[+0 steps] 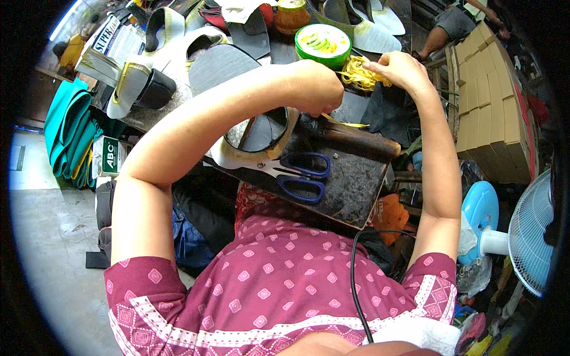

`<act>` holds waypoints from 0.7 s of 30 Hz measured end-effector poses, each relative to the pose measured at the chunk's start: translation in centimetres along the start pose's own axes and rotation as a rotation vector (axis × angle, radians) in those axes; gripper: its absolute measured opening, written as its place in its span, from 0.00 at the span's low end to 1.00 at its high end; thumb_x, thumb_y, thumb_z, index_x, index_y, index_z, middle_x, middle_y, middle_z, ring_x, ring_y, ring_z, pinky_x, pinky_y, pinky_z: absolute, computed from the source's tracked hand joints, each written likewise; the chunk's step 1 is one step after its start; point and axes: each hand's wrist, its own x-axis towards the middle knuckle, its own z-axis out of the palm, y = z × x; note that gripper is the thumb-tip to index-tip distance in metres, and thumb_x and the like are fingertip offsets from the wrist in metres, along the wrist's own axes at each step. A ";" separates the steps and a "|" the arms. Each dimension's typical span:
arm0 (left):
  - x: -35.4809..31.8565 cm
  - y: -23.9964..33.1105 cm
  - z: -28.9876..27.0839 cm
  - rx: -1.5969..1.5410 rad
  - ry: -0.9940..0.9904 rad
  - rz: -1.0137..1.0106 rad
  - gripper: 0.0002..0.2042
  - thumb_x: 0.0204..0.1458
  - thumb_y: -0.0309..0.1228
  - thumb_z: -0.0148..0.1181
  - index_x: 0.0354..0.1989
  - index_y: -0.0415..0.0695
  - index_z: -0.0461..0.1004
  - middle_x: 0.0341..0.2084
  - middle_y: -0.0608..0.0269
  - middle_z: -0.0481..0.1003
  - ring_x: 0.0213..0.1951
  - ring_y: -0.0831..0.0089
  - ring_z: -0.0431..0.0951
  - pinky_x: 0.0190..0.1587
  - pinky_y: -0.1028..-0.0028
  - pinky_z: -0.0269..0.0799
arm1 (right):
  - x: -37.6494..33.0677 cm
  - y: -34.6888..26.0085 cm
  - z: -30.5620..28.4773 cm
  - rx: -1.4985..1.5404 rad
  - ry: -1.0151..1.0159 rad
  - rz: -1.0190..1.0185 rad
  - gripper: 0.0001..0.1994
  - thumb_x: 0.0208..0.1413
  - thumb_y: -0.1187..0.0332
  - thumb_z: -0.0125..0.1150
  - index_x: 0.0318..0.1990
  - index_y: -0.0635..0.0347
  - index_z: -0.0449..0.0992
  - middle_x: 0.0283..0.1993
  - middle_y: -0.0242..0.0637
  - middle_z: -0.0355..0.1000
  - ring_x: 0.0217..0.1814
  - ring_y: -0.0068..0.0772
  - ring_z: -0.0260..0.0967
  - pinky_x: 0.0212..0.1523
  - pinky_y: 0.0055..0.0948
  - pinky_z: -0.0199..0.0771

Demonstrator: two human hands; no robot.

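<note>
Work in hand: prob. mid-way w/ one thin yellow flat strip. It lies just beyond the silver scissors w/ dark-blue looped handles, one end running under the L hand, the other free over the dark board that the scissors rest on. L fingers are curled in together; tips hidden behind the wrist, so can't tell if they're clamped on the strip.

R hand is farther out, beyond & right of the scissors, at a loose tangle of yellow strips. Thumb side points left over it; undersides hidden, so can't tell if anything's pinched.

Done, AFAICT: one strip is apart from the bundle, & a rounded pale-and-black shoe upper w/ tan rim sits just beyond-left of the scissors, already shaped. No strip visibly fixed to it, though the L arm covers part.

Left: most strips are in the tangle, prob. unused. More pale curved shoe uppers lie well beyond-left of the scissors; can't tell if finished or waiting. The green round bowl w/ pale contents sits beyond the scissors, beside the tangle, no hand on it. Scissors: nobody's holding them.
</note>
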 end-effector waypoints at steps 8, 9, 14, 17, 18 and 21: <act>-3.1 -1.1 -3.3 -0.510 0.468 0.204 0.07 0.55 0.29 0.62 0.38 0.39 0.79 0.33 0.60 0.78 0.36 0.69 0.80 0.41 0.74 0.74 | 1.9 1.3 1.9 0.073 0.171 -0.083 0.17 0.47 0.54 0.67 0.42 0.52 0.81 0.35 0.40 0.78 0.38 0.38 0.76 0.40 0.38 0.73; -4.2 -1.2 -3.7 -0.669 0.581 0.234 0.07 0.55 0.26 0.62 0.39 0.36 0.79 0.35 0.57 0.79 0.38 0.69 0.79 0.41 0.73 0.74 | 2.6 1.8 2.1 0.092 0.147 -0.061 0.17 0.47 0.53 0.67 0.42 0.50 0.81 0.38 0.39 0.78 0.42 0.39 0.76 0.43 0.39 0.73; -8.9 -1.0 -4.4 -0.710 0.839 0.364 0.06 0.54 0.23 0.61 0.38 0.34 0.79 0.38 0.54 0.79 0.41 0.67 0.78 0.42 0.71 0.74 | 5.8 3.2 2.8 0.304 0.098 0.013 0.12 0.51 0.60 0.64 0.40 0.54 0.79 0.29 0.36 0.75 0.29 0.32 0.72 0.30 0.35 0.70; -10.8 0.6 -3.1 -0.789 0.878 0.356 0.06 0.55 0.21 0.58 0.38 0.35 0.79 0.38 0.57 0.80 0.42 0.69 0.79 0.46 0.71 0.73 | 7.8 3.5 2.6 0.649 -0.047 0.219 0.05 0.55 0.64 0.62 0.35 0.52 0.77 0.19 0.28 0.69 0.13 0.22 0.58 0.14 0.26 0.58; -11.4 1.1 -2.7 -0.727 0.895 0.360 0.06 0.54 0.19 0.58 0.38 0.36 0.80 0.36 0.58 0.80 0.41 0.68 0.79 0.46 0.71 0.73 | 8.0 3.8 2.5 0.659 -0.024 0.254 0.05 0.55 0.63 0.62 0.34 0.51 0.76 0.20 0.26 0.68 0.13 0.21 0.58 0.14 0.24 0.57; -13.0 2.6 -1.9 -0.565 0.875 0.333 0.06 0.49 0.24 0.63 0.36 0.41 0.81 0.35 0.60 0.82 0.37 0.68 0.79 0.42 0.70 0.72 | 8.7 4.9 2.2 0.756 0.022 0.318 0.06 0.55 0.59 0.63 0.33 0.47 0.76 0.22 0.23 0.69 0.16 0.19 0.60 0.16 0.19 0.54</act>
